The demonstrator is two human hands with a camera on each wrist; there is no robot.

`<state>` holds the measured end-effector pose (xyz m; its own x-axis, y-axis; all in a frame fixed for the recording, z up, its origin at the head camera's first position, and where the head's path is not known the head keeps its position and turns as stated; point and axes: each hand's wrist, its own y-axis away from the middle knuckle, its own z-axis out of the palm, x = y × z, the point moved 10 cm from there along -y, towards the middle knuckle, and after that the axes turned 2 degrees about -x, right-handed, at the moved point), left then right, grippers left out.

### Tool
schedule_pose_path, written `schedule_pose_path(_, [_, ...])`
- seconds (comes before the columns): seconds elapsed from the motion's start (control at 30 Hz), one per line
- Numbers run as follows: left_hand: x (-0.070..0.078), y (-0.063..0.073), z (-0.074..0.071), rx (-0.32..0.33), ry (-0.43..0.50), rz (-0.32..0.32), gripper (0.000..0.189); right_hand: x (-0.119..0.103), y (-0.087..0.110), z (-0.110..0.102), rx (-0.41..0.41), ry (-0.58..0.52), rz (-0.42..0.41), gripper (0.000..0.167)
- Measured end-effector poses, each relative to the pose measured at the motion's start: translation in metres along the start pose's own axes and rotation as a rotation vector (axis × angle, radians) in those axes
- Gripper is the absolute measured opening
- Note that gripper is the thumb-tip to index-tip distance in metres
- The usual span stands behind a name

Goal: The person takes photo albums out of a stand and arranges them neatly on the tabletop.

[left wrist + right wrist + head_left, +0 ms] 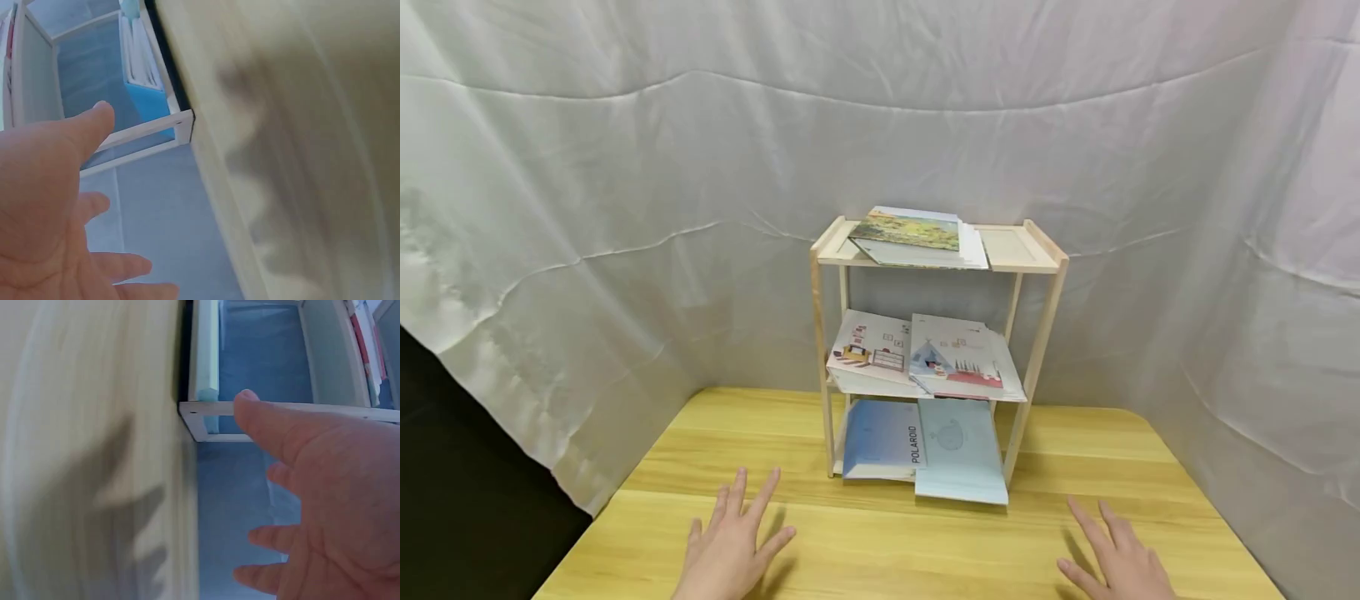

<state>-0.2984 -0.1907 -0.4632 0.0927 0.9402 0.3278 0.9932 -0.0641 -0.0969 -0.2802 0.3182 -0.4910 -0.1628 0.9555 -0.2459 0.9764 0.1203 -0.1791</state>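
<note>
Reference landmark: the wooden shelf [1015,247], a 3-tier unit standing on the table [887,542].

1. Location of the printed matter. On the shelf's top tier, toward its left side, lies a loose stack headed by a landscape-covered booklet [910,231]. On the shelf's middle tier lie the furniture-print booklet [871,354] at left and the tent-print booklet [962,358] at right, with further sheets showing beneath. On the shelf's bottom tier lie the POLAROID booklet [880,437] at left and the pale-blue booklet [961,450] at right; the latter juts past the shelf's front edge.

2. Grip state. The left hand [730,533] is in front of the shelf and to its left; the right hand [1122,557] is in front and to its right. On each hand the fingers are spread apart, clamped on nothing. Both hands appear raised off the table, their shadows falling beside them.

3. Step in hand. Judged as a ready position: 0 items held, stacks uneven. Whether handling is pending or finished cannot be told.

4. Next move. Any handling would call for reaching inward to the shelf and closing fingers on a booklet's edge; the jutting pale-blue booklet seems the easiest to reach.
</note>
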Motion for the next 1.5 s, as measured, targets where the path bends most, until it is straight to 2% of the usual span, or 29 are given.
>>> schedule_pose_path(0.1, [0.005,-0.002,-0.012,0.030,0.026,0.038,0.085,-0.010,-0.002,-0.020,0.053,-0.045,-0.073,0.080])
schedule_pose_path(0.23, [0.009,-0.006,-0.031,0.047,0.065,0.073,0.085,-0.019,-0.003,-0.044,0.018,-0.161,-0.081,0.078])
schedule_pose_path(0.3, [0.010,-0.008,-0.045,0.059,0.072,0.089,0.085,-0.024,-0.004,-0.058,0.036,-0.192,-0.101,0.076])
schedule_pose_path(0.4, [0.009,-0.009,-0.070,0.104,0.073,0.112,0.083,-0.031,-0.006,-0.085,0.105,-0.203,-0.153,0.073])
schedule_pose_path(0.53, [0.013,-0.010,-0.111,0.214,0.095,0.180,0.079,-0.034,-0.010,-0.122,0.214,-0.216,-0.193,0.067])
schedule_pose_path(0.67, [0.025,-0.013,-0.146,0.294,0.175,0.279,0.075,-0.040,-0.016,-0.158,0.310,-0.235,-0.218,0.060])
schedule_pose_path(0.8, [0.039,-0.018,-0.172,0.323,0.245,0.332,0.072,-0.051,-0.023,-0.190,0.363,-0.279,-0.248,0.057])
schedule_pose_path(1.07, [0.068,-0.034,-0.210,0.330,0.315,0.296,0.065,-0.086,-0.040,-0.236,0.396,-0.361,-0.308,0.050])
schedule_pose_path(1.23, [0.089,-0.045,-0.228,0.330,0.357,0.313,0.061,-0.109,-0.050,-0.259,0.407,-0.385,-0.331,0.048])
schedule_pose_path(1.5, [0.119,-0.061,-0.255,0.315,0.397,0.351,0.060,-0.135,-0.068,-0.285,0.388,-0.409,-0.300,0.046])
